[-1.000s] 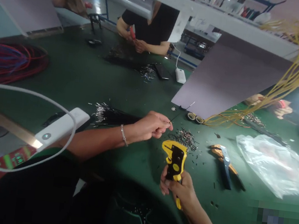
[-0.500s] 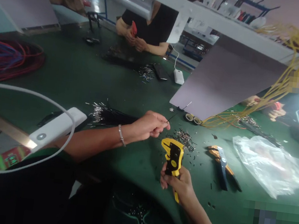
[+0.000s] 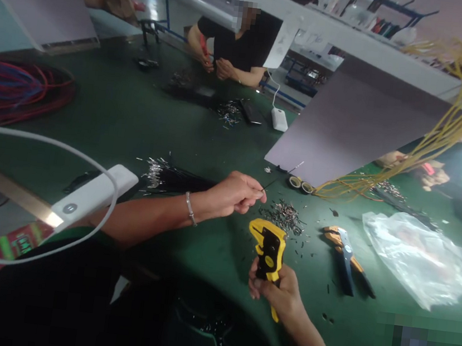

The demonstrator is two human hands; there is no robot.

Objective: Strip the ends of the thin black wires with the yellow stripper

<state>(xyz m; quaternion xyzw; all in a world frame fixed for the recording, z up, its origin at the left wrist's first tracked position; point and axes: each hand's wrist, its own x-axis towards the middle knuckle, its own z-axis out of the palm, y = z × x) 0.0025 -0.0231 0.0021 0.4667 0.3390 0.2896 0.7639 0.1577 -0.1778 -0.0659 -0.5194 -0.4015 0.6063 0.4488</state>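
Note:
My left hand (image 3: 242, 194) pinches a thin black wire (image 3: 277, 180) whose pale end points up and to the right. Wrapped in my right hand (image 3: 278, 290) is a yellow and black wire stripper (image 3: 268, 250), its jaws facing up and left, apart from the wire. Between and beyond the two tools of the moment lies a heap of cut wire scraps (image 3: 287, 216) on the green table. Behind my left wrist a bundle of black wires (image 3: 175, 178) with bare, silvery ends rests on the tabletop.
Orange and blue pliers (image 3: 344, 254) and a clear plastic bag (image 3: 422, 258) lie to the right. Two tape rolls (image 3: 300, 185) sit by an upright panel (image 3: 347, 120). Yellow wires (image 3: 443, 120) hang from the shelf. A white power bank (image 3: 98, 190) is at left; co-workers sit across.
My view has shifted slightly, so most things sit a little farther right. Both hands keep their hold, with the wire and the wire stripper still apart. The co-worker opposite has moved their hands.

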